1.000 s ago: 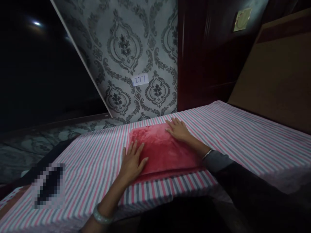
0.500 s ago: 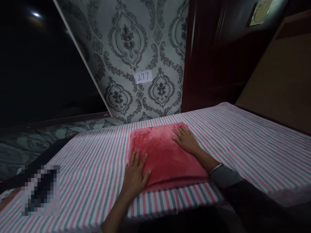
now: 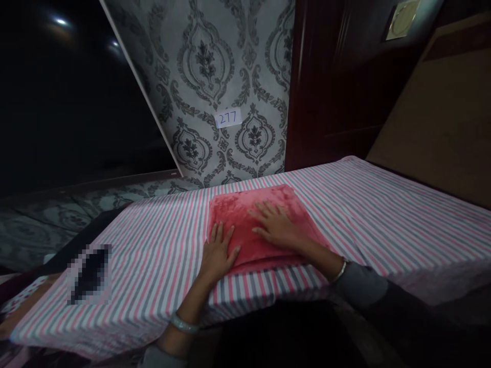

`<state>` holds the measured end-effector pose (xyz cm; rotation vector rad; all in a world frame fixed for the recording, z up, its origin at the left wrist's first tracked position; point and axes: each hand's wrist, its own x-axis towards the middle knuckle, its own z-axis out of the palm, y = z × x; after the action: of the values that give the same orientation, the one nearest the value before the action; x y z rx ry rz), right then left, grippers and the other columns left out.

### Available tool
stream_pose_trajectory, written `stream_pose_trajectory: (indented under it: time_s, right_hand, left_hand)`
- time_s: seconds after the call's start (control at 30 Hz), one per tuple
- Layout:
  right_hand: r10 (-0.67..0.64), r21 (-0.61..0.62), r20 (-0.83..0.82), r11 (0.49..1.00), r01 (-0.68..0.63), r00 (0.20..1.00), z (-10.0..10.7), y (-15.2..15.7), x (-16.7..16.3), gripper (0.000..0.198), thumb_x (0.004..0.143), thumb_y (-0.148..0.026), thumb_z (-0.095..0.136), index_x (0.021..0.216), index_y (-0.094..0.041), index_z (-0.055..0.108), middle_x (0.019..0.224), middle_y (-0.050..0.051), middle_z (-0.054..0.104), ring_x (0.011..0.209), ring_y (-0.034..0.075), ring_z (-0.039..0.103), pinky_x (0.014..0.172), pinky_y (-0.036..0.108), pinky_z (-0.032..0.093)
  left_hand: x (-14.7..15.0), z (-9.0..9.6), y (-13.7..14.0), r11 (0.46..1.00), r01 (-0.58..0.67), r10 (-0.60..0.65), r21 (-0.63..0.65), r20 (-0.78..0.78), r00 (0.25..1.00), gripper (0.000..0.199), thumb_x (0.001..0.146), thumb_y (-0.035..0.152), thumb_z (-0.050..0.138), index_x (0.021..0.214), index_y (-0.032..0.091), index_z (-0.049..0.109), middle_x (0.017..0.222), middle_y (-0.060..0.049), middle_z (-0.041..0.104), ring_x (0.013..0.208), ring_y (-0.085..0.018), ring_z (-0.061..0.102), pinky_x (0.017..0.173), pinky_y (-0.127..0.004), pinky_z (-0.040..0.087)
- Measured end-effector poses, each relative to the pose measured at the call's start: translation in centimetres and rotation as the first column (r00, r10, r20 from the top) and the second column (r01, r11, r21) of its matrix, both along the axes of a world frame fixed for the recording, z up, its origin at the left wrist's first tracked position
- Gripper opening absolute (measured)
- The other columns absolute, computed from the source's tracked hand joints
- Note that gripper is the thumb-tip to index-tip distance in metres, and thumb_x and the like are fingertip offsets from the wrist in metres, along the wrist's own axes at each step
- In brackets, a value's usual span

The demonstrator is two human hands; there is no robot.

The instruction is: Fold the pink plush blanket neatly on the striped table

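Observation:
A folded, plush red cloth (image 3: pixel 245 243) lies flat on a table covered by a striped cloth (image 3: pixel 153 255). My left hand (image 3: pixel 220 253) rests open on its near left corner, fingers spread. Over the middle of the red cloth, my right hand (image 3: pixel 274 225) lies flat with its fingers apart. Neither hand grips anything. A folded layer shows along the red cloth's near edge, and part of its surface is hidden beneath both hands.
A blurred-out dark patch (image 3: pixel 90 276) sits on the striped cloth at the left. Behind stand a patterned wall with a "277" paper label (image 3: pixel 228 118), a large dark screen (image 3: pixel 69 102), a dark red door (image 3: pixel 330 92) and a brown board (image 3: pixel 441 117) at the right.
My right hand has slid from the far right corner of the red cloth toward its middle. My left hand stays near the left edge. The view has shifted slightly.

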<state>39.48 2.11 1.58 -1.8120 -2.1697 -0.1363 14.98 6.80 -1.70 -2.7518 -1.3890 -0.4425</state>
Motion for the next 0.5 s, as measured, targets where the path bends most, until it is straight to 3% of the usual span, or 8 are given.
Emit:
stream_pose_trajectory:
  time_s: [0.1, 0.23, 0.5]
  right_hand:
    - [0.115, -0.003, -0.002, 0.993, -0.115, 0.993, -2.0, -2.0, -2.5, 0.062, 0.099, -0.059, 0.041, 0.155, -0.033, 0.035, 0.164, 0.005, 0.026, 0.15, 0.033, 0.02, 0.117, 0.06, 0.02]
    - [0.123, 0.052, -0.003, 0.991, -0.123, 0.992, -4.0, -2.8, -2.9, 0.059, 0.1, -0.057, 0.042, 0.154, -0.032, 0.038, 0.163, 0.004, 0.028, 0.15, 0.03, 0.021, 0.119, 0.057, 0.017]
    - [0.107, 0.069, 0.005, 0.992, -0.107, 0.994, -3.2, -3.2, -3.1, 0.054, 0.101, -0.05, 0.044, 0.152, -0.031, 0.041, 0.161, 0.005, 0.034, 0.149, 0.028, 0.026, 0.119, 0.054, 0.024]
  left_hand:
    - [0.0, 0.0, 0.0, 1.0, -0.003, 0.003, -0.002, 0.002, 1.0, 0.063, 0.096, 0.051, 0.046, 0.153, 0.026, 0.038, 0.164, -0.013, 0.027, 0.152, -0.034, 0.018, 0.109, -0.053, 0.042]
    - [0.0, -0.2, 0.1, 1.0, 0.004, -0.004, -0.006, 0.018, 1.0, 0.063, 0.096, 0.053, 0.046, 0.153, 0.024, 0.039, 0.164, -0.014, 0.027, 0.152, -0.034, 0.018, 0.113, -0.054, 0.036]
    - [-0.5, -0.2, 0.5, 0.998, 0.024, -0.019, -0.057, 0.081, 0.997, 0.061, 0.095, 0.049, 0.051, 0.151, 0.026, 0.043, 0.164, -0.012, 0.028, 0.152, -0.032, 0.02, 0.115, -0.053, 0.036]
